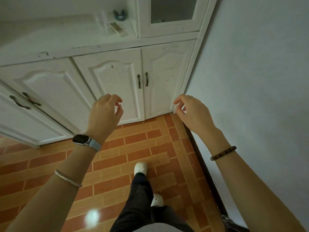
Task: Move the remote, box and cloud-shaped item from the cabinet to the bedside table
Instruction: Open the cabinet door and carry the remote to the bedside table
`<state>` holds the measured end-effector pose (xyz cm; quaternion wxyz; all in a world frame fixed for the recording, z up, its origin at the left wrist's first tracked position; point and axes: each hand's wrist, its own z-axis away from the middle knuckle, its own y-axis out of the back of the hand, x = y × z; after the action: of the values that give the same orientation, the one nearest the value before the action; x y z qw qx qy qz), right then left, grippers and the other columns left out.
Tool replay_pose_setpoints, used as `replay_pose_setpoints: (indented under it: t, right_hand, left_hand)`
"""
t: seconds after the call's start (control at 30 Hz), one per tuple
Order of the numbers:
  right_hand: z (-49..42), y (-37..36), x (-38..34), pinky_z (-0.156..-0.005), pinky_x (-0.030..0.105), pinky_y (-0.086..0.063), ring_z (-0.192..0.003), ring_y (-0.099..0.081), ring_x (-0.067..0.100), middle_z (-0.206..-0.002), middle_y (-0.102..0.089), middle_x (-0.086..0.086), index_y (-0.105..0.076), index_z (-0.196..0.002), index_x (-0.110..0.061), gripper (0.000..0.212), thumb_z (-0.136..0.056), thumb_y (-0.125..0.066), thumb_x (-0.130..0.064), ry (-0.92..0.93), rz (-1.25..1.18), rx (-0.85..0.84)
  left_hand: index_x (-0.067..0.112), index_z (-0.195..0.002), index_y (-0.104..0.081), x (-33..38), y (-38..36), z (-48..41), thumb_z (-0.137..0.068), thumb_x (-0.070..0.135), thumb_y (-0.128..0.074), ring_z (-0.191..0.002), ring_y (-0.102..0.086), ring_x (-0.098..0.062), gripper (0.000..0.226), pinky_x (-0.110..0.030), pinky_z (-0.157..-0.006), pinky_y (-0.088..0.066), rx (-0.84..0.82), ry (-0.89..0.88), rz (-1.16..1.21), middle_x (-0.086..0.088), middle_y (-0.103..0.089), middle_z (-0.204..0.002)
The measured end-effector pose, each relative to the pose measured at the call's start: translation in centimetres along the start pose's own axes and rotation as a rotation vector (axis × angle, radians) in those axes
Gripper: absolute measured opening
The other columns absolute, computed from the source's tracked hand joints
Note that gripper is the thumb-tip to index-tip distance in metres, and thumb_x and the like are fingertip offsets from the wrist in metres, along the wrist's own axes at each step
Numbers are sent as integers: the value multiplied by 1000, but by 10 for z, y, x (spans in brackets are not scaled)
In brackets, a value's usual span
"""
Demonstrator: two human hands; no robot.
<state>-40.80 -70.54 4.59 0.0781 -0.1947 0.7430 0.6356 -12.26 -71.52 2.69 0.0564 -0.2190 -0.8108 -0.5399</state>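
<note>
Neither grip holds anything. The left hand (104,113) and the right hand (192,111) hang in the air ahead of the person, fingers loosely curled, with thumb and fingertips apart and nothing between them.

In the head view, both hands are raised to about the same height in front of the lower doors of a white cabinet (108,77). The left is before the middle door. The right is close to the corner where the cabinet meets the wall (250,64). Neither touches a door or a handle. 1 white shoe (140,167) is set forward on the tiled floor (133,144), so the pose reads as an approach, with hands lifted ready to reach up rather than to open the doors.

The task's things lie well above and beyond both grips, on the cabinet's open surface (50,42). A long, pale remote (117,29) lies flat near the upright beside the glass door. Just behind it stands a small blue object, likely the cloud-shaped item (120,15). The box cannot be made out with certainty. The 2 visible pieces look not yet picked up, and the bedside table is out of view.
</note>
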Motion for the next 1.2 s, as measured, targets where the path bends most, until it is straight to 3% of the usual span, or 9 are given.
replay_pose_setpoints:
  t: [0.3, 0.57, 0.73, 1.03, 1.2]
  right_hand:
    - [-118, -2, 22, -73, 32, -53, -83, -57, 10, -98, -64, -3, -59, -108, -21, 16, -94, -52, -21, -48, -4, 69]
    - [-207, 3, 27, -69, 25, -46, -82, -56, 9, -97, -64, -3, -59, -110, -19, 17, -95, -52, -22, -99, -11, 131]
    - [-241, 9, 32, -72, 26, -50, -84, -58, 10, -100, -65, -2, -59, -110, -19, 16, -95, -52, -21, -116, -6, 162]
    - [-318, 77, 29, -76, 22, -49, -86, -58, 8, -103, -65, -5, -59, -110, -23, 16, -95, -54, -24, -30, 1, 290]
    - [-357, 130, 16, -69, 21, -46, -84, -58, 7, -97, -63, -11, -58, -106, -27, 15, -93, -52, -24, 88, 15, 402]
  left_hand:
    - [7, -103, -63, -25, -38, -146, -90, 13, -53, -84, -59, -27, 17, -44, -82, -49, 43, -126, 32, -9, -64, -91]
    - [8, -100, -63, -50, -57, -254, -88, 12, -52, -80, -58, -27, 16, -43, -77, -49, 54, -235, 29, -9, -64, -86]
    - [8, -102, -63, -45, -63, -298, -88, 12, -53, -81, -59, -28, 17, -45, -78, -49, 57, -282, 52, -10, -65, -88]
    - [8, -103, -62, -14, -34, -379, -90, 13, -54, -81, -59, -27, 16, -44, -80, -49, 202, -370, 34, -10, -64, -89]
    - [9, -100, -63, 9, 1, -429, -86, 8, -57, -75, -57, -26, 15, -44, -74, -49, 324, -432, 6, -8, -63, -85]
